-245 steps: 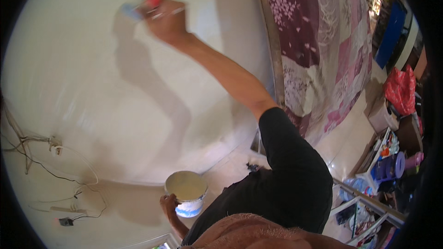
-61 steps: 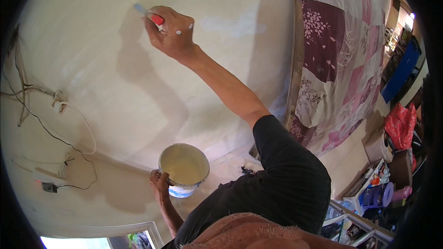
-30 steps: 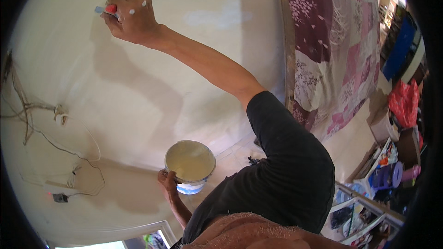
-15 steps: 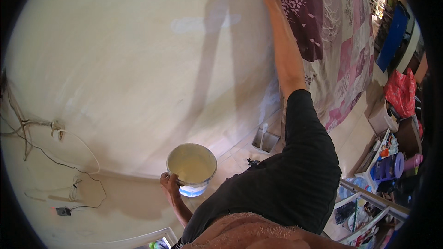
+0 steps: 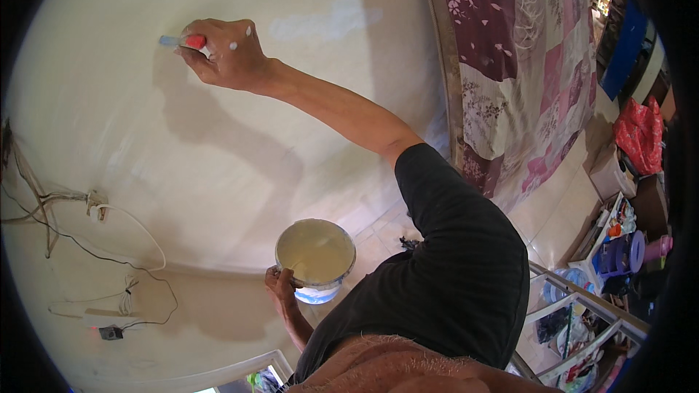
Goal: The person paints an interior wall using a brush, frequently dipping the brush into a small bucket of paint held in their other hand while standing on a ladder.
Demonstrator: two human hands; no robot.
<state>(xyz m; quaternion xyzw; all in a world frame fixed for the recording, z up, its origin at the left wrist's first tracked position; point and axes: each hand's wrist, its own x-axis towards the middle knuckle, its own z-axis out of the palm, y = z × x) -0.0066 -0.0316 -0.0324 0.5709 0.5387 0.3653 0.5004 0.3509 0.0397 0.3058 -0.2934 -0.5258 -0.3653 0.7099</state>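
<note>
My right hand is closed round a paintbrush with a red handle end and a pale bluish tip. The tip is at the pale cream wall; whether it touches cannot be told. White paint spots dot the back of that hand. Lower down, my left hand grips the rim of a round bucket, fingers over the edge. Inside the bucket is a smooth pale yellowish surface, and its outer side shows white and blue.
A patchwork curtain hangs at the right of the wall. Loose cables and a socket are at left. At right are a red bag, a metal ladder and cluttered shelves. A dark scrap lies on the tiled floor.
My right hand has swung from beside the curtain at the top leftward across the wall with the paintbrush. My left hand and the bucket have shifted slightly right. My sleeve now covers the floor tray.
</note>
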